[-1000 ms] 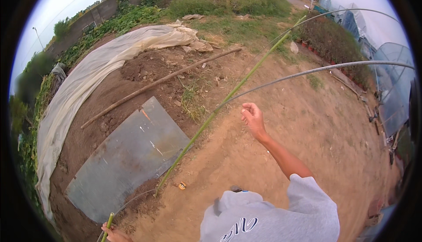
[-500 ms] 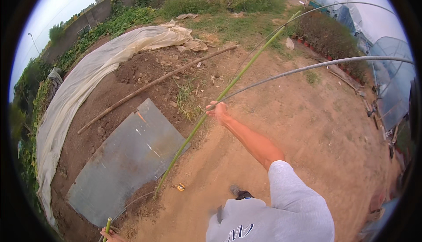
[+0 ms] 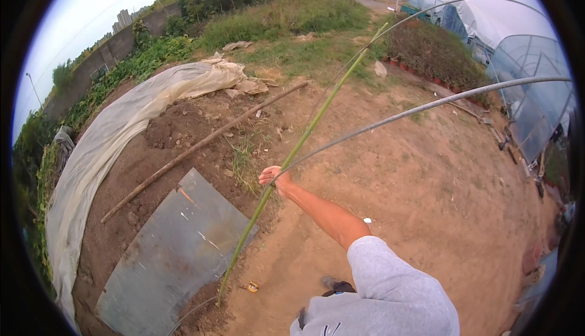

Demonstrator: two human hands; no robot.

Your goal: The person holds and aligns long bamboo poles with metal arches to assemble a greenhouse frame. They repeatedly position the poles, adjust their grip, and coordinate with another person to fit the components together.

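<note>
My right hand (image 3: 278,181) is at the middle of the view, curled around a long green pole (image 3: 308,132), possibly bamboo, where a grey curved rod (image 3: 390,119) meets it. Its fingers come out on the pole's left side. The pole leans from the ground at lower left up toward the far right. The grey rod arcs away to the right edge. A thinner dark rod (image 3: 463,2) arcs from near the pole's top. My left hand is out of view.
A flat grey sheet (image 3: 177,250) lies on the soil left of the pole, beside a brown wooden pole (image 3: 201,150) and whitish plastic film (image 3: 116,135). A small yellow-orange thing (image 3: 252,286) lies near the pole's foot. Potted plants (image 3: 426,52) stand at far right.
My right hand has shifted left and downward in view, along with the pole and rod. My left hand, earlier on a short green stick at lower left, has gone out of view.
</note>
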